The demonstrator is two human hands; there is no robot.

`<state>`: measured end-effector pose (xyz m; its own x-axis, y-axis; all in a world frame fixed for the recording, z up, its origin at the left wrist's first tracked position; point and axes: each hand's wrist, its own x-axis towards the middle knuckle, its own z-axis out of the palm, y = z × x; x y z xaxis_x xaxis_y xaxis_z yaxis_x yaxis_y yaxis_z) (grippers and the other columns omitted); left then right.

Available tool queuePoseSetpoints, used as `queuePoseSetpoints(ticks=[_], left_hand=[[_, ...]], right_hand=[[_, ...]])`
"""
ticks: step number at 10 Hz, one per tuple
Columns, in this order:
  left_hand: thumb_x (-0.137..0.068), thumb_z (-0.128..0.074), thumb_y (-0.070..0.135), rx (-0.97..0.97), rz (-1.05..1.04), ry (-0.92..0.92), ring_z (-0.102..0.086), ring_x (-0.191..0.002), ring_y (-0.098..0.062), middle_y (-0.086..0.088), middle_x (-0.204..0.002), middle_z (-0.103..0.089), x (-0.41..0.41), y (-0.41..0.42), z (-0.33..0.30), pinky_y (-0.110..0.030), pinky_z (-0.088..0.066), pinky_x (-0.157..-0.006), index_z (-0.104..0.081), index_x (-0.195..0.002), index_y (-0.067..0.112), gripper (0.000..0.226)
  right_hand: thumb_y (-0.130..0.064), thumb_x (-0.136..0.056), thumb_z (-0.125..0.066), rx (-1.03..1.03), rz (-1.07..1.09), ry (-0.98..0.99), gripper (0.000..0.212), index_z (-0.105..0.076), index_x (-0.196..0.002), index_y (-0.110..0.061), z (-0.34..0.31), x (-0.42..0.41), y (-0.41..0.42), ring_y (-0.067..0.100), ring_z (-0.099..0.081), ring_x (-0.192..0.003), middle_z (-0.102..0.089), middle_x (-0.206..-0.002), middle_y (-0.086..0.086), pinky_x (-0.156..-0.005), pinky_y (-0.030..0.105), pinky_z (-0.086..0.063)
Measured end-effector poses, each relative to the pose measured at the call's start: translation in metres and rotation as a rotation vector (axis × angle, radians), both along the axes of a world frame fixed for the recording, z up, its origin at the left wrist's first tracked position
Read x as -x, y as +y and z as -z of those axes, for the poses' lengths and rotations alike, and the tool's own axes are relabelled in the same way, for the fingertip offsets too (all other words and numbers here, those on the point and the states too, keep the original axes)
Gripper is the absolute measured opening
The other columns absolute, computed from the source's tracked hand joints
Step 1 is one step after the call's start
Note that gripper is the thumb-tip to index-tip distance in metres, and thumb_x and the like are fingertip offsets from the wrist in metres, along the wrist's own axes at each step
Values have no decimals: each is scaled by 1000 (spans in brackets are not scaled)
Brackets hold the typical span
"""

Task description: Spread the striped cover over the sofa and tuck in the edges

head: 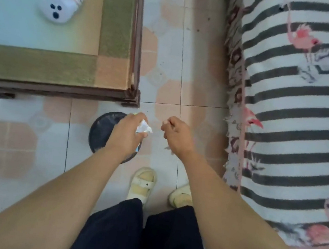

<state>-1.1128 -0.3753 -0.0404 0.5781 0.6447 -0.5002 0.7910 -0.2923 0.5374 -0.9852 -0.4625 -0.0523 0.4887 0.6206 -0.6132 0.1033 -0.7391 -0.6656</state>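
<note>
Tiled floor (189,68); striped cover (299,127) on sofa at right. Left hand (129,134) grips crumpled paper (144,127); right hand (175,135) curled, empty.

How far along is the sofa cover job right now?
Done: the striped cover already lies over the sofa. In hand: the left hand grips crumpled paper above the dark bin; the right hand is off the cover. Left: the tucking, since a patterned edge still shows.

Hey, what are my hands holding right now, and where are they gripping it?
The left hand grips a crumpled white paper in its curled fingers, above the dark bin. The right hand is loosely curled; whether it pinches anything cannot be told.
</note>
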Motion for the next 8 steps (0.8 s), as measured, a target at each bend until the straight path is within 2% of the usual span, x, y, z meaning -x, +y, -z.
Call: queuePoseSetpoints(ticks=[1, 2, 3, 4, 5, 6, 7, 8], left_hand=[[-87, -60, 19, 14, -106, 121, -58, -99, -32, -10, -109, -61, 39, 12, 34, -39, -44, -81, -55, -105, 16, 20], [-86, -62, 21, 19, -155, 154, -57, -99, -30, -11, -109, -61, 71, 20, 69, -38, -44, -82, -55, -107, 14, 23], [-86, -63, 18, 2, -220, 177, -58, -99, -31, -13, -112, -59, 90, 26, 98, -39, -46, -83, -56, -110, 12, 26], [-87, -60, 16, 13, -296, 205, -56, -104, -33, -15, -116, -57, 104, 32, 127, -38, -44, -85, -55, -115, 11, 29], [-90, -56, 15, 19, -324, 215, -54, -111, -31, -15, -122, -55, 109, 36, 154, -37, -44, -89, -53, -121, 11, 31], [-92, -52, 20, 84, -337, 233, -53, -114, -32, -15, -125, -55, 106, 43, 172, -37, -43, -93, -51, -126, 12, 35], [-90, -55, 18, 123, -295, 238, -48, -120, -32, -16, -131, -52, 105, 44, 184, -37, -39, -101, -44, -136, 19, 47], [-91, -51, 13, 124, -253, 276, -46, -123, -33, -17, -132, -52, 100, 46, 179, -38, -38, -102, -45, -136, 17, 46]], right_hand=[[-25, -96, -44, 26, -110, 40, 25, -59, -87, -7, 32, 38, 27, 27, -56, -72, -57, -73, 2, -54, 34, -51], [-23, -97, -44, 38, -198, 62, 26, -58, -90, -2, 70, 72, 49, 34, -58, -83, -63, -87, 16, -73, 41, -50], [-22, -98, -43, 50, -205, 111, 25, -57, -95, -2, 105, 94, 64, 31, -55, -82, -60, -89, 14, -81, 48, -50], [-25, -99, -40, 93, -225, 155, 20, -54, -94, -12, 141, 113, 75, 29, -55, -84, -55, -92, 8, -85, 51, -52], [-32, -100, -37, 120, -189, 193, 22, -52, -94, -17, 171, 122, 81, 28, -57, -87, -57, -95, 9, -87, 48, -52], [-40, -101, -31, 160, -223, 198, 38, -55, -119, -16, 191, 121, 84, 26, -53, -107, -57, -122, 11, -92, 34, -40], [-46, -101, -27, 189, -231, 258, 51, -45, -137, -16, 201, 115, 84, 31, -46, -126, -48, -139, 12, -106, 43, -38], [-49, -100, -25, 203, -241, 286, 54, -40, -141, -17, 195, 105, 81, 31, -41, -132, -43, -145, 12, -108, 50, -37]])
